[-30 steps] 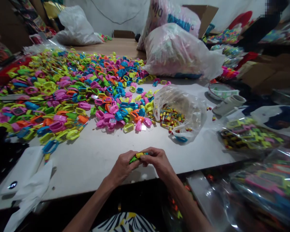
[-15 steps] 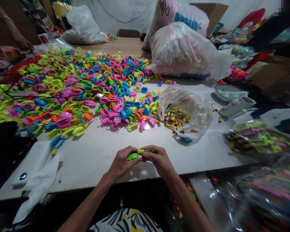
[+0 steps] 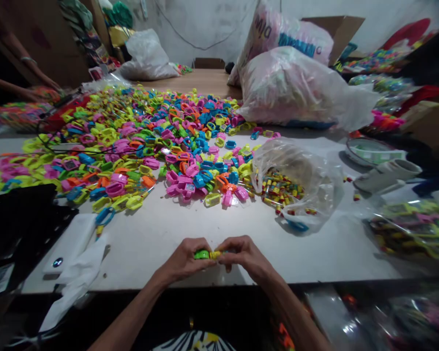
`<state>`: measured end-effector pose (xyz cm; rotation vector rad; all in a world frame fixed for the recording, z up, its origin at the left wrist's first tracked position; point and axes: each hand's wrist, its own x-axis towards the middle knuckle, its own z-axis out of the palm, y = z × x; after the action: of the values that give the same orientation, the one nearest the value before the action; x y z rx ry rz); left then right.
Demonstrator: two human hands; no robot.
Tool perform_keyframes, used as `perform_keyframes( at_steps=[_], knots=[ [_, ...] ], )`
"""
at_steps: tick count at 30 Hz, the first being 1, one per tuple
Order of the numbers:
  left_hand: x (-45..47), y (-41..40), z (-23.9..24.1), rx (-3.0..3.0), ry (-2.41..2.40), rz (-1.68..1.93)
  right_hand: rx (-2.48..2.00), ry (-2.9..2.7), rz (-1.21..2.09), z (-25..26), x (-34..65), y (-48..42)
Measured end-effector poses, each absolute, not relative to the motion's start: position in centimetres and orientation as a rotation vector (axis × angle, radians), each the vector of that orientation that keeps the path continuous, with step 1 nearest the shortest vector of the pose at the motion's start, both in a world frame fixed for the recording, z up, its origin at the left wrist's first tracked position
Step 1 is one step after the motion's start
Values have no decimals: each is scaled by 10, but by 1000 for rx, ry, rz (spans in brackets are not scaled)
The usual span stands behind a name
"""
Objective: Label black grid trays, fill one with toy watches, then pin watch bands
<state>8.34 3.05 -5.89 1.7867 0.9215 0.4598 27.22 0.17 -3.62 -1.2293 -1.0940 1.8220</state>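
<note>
Above the near part of the white table, my left hand (image 3: pixel 186 259) is closed around a bright green toy watch (image 3: pixel 201 254). Between the fingertips of my right hand (image 3: pixel 247 256) is a slim tube with a yellow end (image 3: pixel 214 254). That end meets the edge of the green watch; whether it is inserted cannot be made out, and my fingers hide the rest of the tube. Beyond my hands lies a heap of toy watches (image 3: pixel 185 187) in pink, blue, yellow, orange and green. To the right, similar yellow-and-red tubes (image 3: pixel 282 186) lie in an open clear plastic bag (image 3: pixel 320 165).
A blue watch with a tube (image 3: pixel 104 217) lies near a white box (image 3: pixel 68 246) and crumpled white sheet (image 3: pixel 82 273) at left. Large filled bags (image 3: pixel 296 87) stand at the back. A roll (image 3: pixel 388 175) lies right. Another person's hands (image 3: pixel 40 90) are at far left.
The tube's yellow end has come down level with the green watch and now touches its edge. The view has shifted, so the table's contents appear farther right and lower.
</note>
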Motion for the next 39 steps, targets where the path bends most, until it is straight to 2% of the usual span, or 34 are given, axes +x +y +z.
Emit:
perform_keyframes(
  at_steps=[2,4,7,11,16,19,23,28,31,33,39],
  knots=[
    [63,43,-57,1870,1014,384,-1274,-1183,1788,-44,273,8],
    [40,59,-53,2083,1279,439,-1425,-1271,1534,-53,282,18],
    [21,85,-45,2356,1728,711,-1629,-1333,1094,-66,305,41],
    [53,120,-45,2444,1849,787,-1791,-1449,735,-77,303,69],
    [94,153,-65,2435,1799,746,-1693,-1603,664,-77,259,81],
    [79,161,-67,2503,1701,944,-1726,-1634,625,-69,274,83],
    [45,152,-54,2253,1676,1401,-2034,-1456,366,-51,351,92],
    [46,130,-50,1377,1588,1499,-2340,-1251,138,-44,421,122],
    [62,122,-56,722,1373,1458,-2386,-1281,144,-56,412,132],
    [70,119,-60,525,1277,1403,-2379,-1343,75,-70,392,129],
    [69,113,-74,643,1358,1393,-1974,-1511,-145,-106,317,94]
  ],
)
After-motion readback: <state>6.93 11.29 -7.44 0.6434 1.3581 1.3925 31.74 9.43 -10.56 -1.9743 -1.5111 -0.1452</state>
